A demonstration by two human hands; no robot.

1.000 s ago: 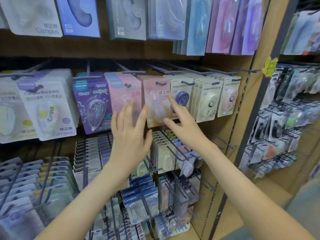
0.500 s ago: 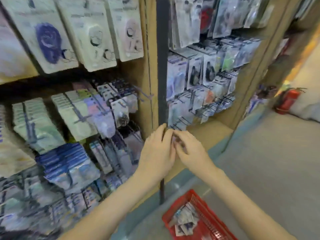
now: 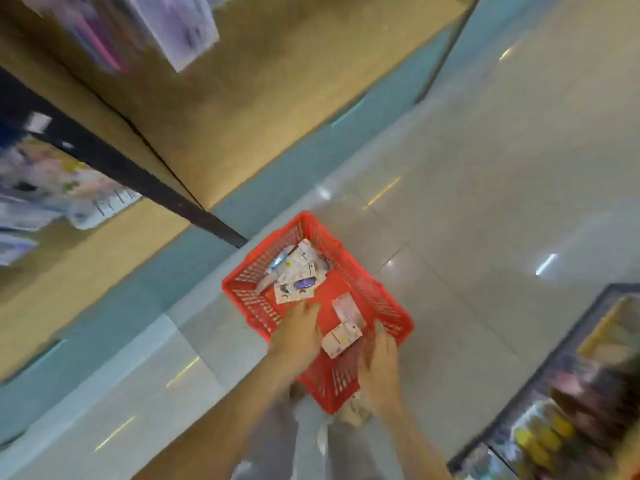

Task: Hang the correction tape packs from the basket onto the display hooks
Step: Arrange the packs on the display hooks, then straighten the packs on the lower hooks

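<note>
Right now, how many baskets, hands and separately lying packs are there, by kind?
Red plastic mesh basket: 1
Bare hands, left hand and right hand: 2
White correction tape packs lying apart from the blurred heap: 2
Total: 5

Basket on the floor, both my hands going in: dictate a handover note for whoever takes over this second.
Left hand: inside the red basket, fingers fairly straight, tips at the pile of packs; nothing visibly held.
Right hand: over the basket's near rim, beside two loose packs; blurred, grip unclear.
Done: reach is under way, no pack lifted yet.
Left: pick up each pack and hang it. The hooks are out of view; only blurred shelf stock shows at upper left.
</note>
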